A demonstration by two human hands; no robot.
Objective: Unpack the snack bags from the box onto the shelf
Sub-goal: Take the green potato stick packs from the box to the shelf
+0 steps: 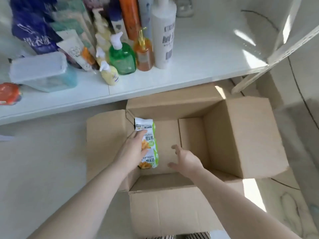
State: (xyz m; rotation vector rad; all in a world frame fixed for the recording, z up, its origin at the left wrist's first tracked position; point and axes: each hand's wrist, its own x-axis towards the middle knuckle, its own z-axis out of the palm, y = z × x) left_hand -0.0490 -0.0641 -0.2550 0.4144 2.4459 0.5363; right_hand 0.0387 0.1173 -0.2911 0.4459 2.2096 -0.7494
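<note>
The box [172, 211] is matt brown corrugated cardboard; the snack bags [149, 144] glossy printed plastic; the shelf [198, 57] smooth glossy white; the green bottle [122, 58] translucent plastic.

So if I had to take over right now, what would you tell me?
Left hand: reaching into the box, fingers on the snack bags; whether it already grips them is hard to tell.
Right hand: open, fingers spread, inside the box, holding nothing.
Snack bags: a green and white strip, against the box's left wall. No others show in the box.
Shelf: white, just beyond the box. Bottles crowd its left part; its right part is bare. No snack bags show on it.
Left to do: lift the bags out and set them on the shelf.
</note>
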